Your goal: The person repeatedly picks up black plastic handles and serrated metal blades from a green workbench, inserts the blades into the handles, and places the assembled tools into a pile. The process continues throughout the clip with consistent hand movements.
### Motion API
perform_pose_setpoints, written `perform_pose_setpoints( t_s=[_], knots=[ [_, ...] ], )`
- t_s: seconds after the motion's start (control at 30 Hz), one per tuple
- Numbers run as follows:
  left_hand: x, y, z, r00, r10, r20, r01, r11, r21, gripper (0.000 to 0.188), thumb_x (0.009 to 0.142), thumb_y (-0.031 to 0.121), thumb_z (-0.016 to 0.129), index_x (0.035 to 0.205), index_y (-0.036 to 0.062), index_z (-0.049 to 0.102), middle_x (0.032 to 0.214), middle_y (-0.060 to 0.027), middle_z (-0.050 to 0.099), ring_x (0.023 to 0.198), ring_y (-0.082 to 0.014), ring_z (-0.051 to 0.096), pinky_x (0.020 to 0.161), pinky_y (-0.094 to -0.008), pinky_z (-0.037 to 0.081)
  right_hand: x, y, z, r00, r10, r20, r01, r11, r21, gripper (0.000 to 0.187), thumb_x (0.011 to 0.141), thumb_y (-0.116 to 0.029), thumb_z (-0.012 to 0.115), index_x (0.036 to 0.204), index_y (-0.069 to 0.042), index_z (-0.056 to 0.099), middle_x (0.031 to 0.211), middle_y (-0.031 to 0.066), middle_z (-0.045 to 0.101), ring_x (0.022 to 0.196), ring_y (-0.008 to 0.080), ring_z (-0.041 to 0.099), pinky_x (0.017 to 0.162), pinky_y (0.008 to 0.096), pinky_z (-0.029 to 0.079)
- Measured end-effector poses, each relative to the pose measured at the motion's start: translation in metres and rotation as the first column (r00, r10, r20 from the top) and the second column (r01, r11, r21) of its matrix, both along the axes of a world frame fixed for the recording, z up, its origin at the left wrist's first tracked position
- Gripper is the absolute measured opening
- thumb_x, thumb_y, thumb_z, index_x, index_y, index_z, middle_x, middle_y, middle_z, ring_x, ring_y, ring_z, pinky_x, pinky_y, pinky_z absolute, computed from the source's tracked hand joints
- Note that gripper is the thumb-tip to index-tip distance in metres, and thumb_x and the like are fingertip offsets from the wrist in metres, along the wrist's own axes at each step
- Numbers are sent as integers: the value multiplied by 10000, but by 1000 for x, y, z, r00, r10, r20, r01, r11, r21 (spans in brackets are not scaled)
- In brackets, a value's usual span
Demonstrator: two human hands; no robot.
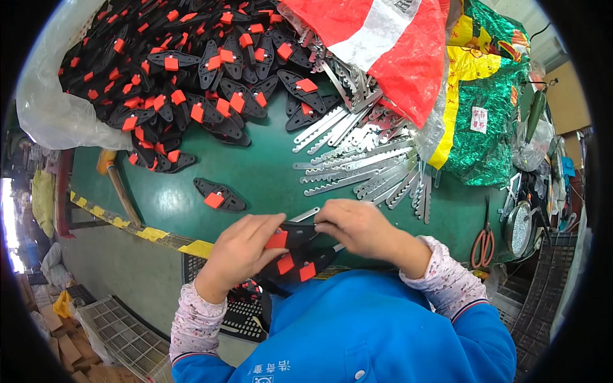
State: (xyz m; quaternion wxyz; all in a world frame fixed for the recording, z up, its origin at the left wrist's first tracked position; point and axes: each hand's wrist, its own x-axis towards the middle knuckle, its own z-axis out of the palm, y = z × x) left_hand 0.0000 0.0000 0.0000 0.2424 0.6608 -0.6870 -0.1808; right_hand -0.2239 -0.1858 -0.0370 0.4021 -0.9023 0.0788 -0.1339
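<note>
At the table's near edge my left hand (237, 252) is closed on a black plastic piece with a red tab (297, 237). Close below it are more black pieces (288, 274) with red tabs, partly covered by my fingers. My right hand (359, 225) pinches at the right end of the held piece; its fingertips hide what is between them. Bits of metal strip (305, 216) show beside the fingers. A single black oval piece with a red tab (219, 195) lies on the green table (274, 169), beyond my left hand.
A large heap of black pieces (185, 76) spills from a clear bag (57, 108) at the far left. Notched metal strips (377, 169) fan out by red (408, 64) and green (479, 140) bags. A hammer (121, 188) lies left; scissors (483, 246) are at right.
</note>
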Motion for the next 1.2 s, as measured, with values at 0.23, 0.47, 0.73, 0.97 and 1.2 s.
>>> perform_pose_setpoints(
  t_s=[0.23,0.47,0.73,0.97,1.2],
  knots=[
    [5,2,5,999,40,-27,-40,999,20,583,792,179,887,1311,25,673,1188,-140,676,1068,-340,664,925,-427,558,22,19,8,1000,-23,3,21,966,258,234,980,-160,727,1173,-47,659,1059,147,674,997,362,674,873,462,562],
    [48,28,-4,983,180,19,-181,975,128,329,869,111,793,1188,58,734,1253,-120,649,1222,-345,581,1063,-444,465,11,-35,-29,987,-157,30,152,865,-479,183,831,-96,711,1013,-78,705,961,83,604,941,280,595,832,407,500],
    [83,2,-21,912,164,376,-173,985,-10,592,790,47,793,1357,37,626,1263,-136,623,1238,-356,568,1040,-478,481,11,-36,-29,990,-125,-70,76,873,-481,129,867,-92,715,987,-79,669,988,90,600,974,299,596,830,419,486],
    [43,-8,-4,974,228,3,-228,973,-37,647,734,16,831,1339,43,605,1285,-167,577,1129,-404,634,957,-438,556,27,-22,1,969,-245,-32,243,925,293,118,967,-90,711,1066,-29,691,985,159,699,896,354,691,808,440,551],
    [32,-5,0,983,173,57,-168,982,-82,673,717,-3,835,1346,43,603,1263,-176,583,1101,-402,640,936,-440,559,43,-11,6,976,-210,60,207,977,48,118,976,-129,713,1045,-33,704,951,158,720,868,383,703,759,461,568]
  ],
)
